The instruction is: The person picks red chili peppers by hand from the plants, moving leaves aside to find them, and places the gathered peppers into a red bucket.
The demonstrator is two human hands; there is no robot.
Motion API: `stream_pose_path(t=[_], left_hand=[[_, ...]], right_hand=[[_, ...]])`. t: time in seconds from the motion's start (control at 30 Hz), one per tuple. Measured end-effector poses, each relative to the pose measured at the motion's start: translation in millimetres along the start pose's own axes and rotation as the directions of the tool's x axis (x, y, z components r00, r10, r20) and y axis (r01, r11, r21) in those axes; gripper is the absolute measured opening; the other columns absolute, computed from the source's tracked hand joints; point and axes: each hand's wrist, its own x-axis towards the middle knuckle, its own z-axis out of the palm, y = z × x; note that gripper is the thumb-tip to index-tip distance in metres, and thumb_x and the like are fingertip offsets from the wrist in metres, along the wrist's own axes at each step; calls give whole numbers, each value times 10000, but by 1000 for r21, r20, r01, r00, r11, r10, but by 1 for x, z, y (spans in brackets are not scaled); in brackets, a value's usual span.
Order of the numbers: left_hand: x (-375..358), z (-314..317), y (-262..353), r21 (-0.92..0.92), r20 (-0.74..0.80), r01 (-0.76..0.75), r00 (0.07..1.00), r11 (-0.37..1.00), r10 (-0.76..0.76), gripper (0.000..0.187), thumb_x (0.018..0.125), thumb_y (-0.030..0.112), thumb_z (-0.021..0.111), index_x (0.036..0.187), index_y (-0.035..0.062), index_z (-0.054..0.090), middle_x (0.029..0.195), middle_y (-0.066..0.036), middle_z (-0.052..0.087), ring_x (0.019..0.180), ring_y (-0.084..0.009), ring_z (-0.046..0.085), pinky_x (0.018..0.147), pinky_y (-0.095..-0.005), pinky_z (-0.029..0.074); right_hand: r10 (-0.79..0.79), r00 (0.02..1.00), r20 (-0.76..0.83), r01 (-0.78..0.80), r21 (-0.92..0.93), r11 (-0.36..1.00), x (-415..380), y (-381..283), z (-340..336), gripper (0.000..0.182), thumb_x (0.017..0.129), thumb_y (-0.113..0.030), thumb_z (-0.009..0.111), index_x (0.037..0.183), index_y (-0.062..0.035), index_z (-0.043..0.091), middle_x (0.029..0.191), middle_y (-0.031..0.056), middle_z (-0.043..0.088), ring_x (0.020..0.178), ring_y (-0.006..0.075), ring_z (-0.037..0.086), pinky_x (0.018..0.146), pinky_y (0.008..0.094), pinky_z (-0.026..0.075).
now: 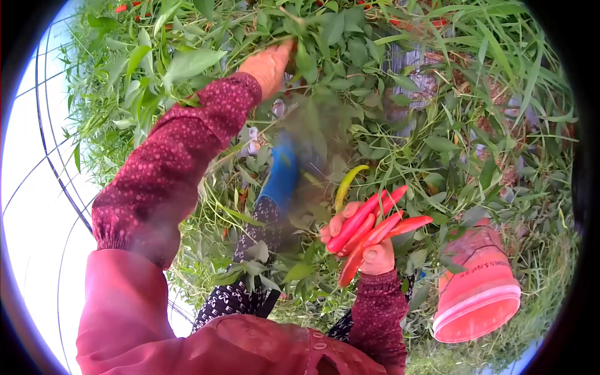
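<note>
My right hand (378, 257) is closed around a bunch of several long red chili peppers (369, 231), their tips pointing up and to the right. Just above it, a yellow-green chili pepper (347, 184) shows among the leaves. At the top, my left hand (267, 67) reaches into the leafy pepper plants (340, 37). Leaves cover its fingertips, so whether they grip anything is hidden. More red peppers (419, 24) show in the foliage at the top right.
A pinkish-red bucket (478, 275) with a pale rim lies tilted among the plants at right. A blue boot (282, 172) and dark patterned trousers (234, 303) show below the plants. Tall grass (512, 44) grows at upper right. Dark curved lines cross the bright left side.
</note>
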Motion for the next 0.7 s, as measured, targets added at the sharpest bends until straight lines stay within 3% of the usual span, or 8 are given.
stream_pose_path(t=[0.13, 0.2, 0.37, 0.43, 0.53, 0.57, 0.6, 0.7], left_hand=[[25, -38, -23, -135, -79, -133, 989, 982, 123, 458, 716, -20, 487, 1172, 1, 459, 1085, -229, 562, 1000, -364, 552, 843, -391, 456], [22, -39, -22, -124, 105, -104, 988, 987, 117, 360, 781, 29, 490, 1141, 35, 499, 1057, -204, 577, 985, -354, 557, 857, -392, 453], [4, -25, -25, -6, 197, -105, 975, 994, 104, 310, 770, 13, 525, 1076, 47, 560, 1003, -167, 608, 962, -315, 579, 831, -377, 462], [10, -5, -45, -295, 263, -34, 958, 955, 115, 265, 770, 21, 547, 1025, 69, 603, 966, -159, 619, 917, -297, 596, 812, -363, 468], [-6, -1, -12, -320, 309, 44, 949, 946, 60, 262, 773, 30, 543, 1014, 95, 625, 939, -145, 627, 889, -286, 604, 796, -354, 470], [-8, 11, -10, -193, 209, -205, 947, 960, 244, 293, 773, 31, 517, 1036, 103, 622, 921, -150, 631, 878, -287, 608, 786, -357, 472], [-9, 17, -4, -197, 206, -205, 947, 959, 245, 293, 773, 31, 517, 1036, 103, 622, 921, -150, 631, 878, -287, 608, 786, -357, 472], [-17, 50, 12, -166, 418, -5, 905, 986, 75, 319, 765, 20, 487, 1031, 121, 632, 901, -163, 629, 865, -297, 610, 777, -357, 474]], right_hand=[[-91, 981, 169, 58, 191, 980, 3, 5, -7, 692, 629, -257, 769, 1181, -40, 413, 981, 150, 560, 952, 323, 571, 846, 449, 458], [-95, 978, 186, 57, 197, 979, 3, 4, -10, 690, 643, -267, 765, 1187, -41, 406, 991, 159, 555, 960, 330, 568, 845, 447, 460], [-87, 985, 146, 60, 179, 982, 1, 2, -15, 689, 637, -262, 765, 1182, -40, 407, 988, 164, 553, 950, 332, 573, 825, 436, 474], [-93, 988, 127, 69, 180, 981, 2, 4, -15, 682, 632, -251, 761, 1175, -37, 407, 982, 163, 552, 947, 326, 576, 801, 429, 483], [-55, 994, 94, 40, 154, 987, 3, 4, -12, 682, 625, -248, 764, 1170, -39, 411, 982, 157, 553, 950, 322, 576, 783, 420, 488], [-53, 994, 93, 39, 152, 988, 3, 4, -10, 682, 625, -248, 764, 1170, -39, 411, 982, 157, 553, 950, 322, 576, 783, 420, 488], [-42, 995, 85, 31, 134, 990, 3, 3, -7, 684, 620, -246, 765, 1168, -38, 413, 983, 157, 553, 949, 320, 577, 785, 417, 490], [-34, 996, 79, 25, 109, 994, 5, 1, -6, 688, 612, -240, 766, 1169, -39, 414, 986, 155, 553, 947, 315, 579, 789, 412, 492]])
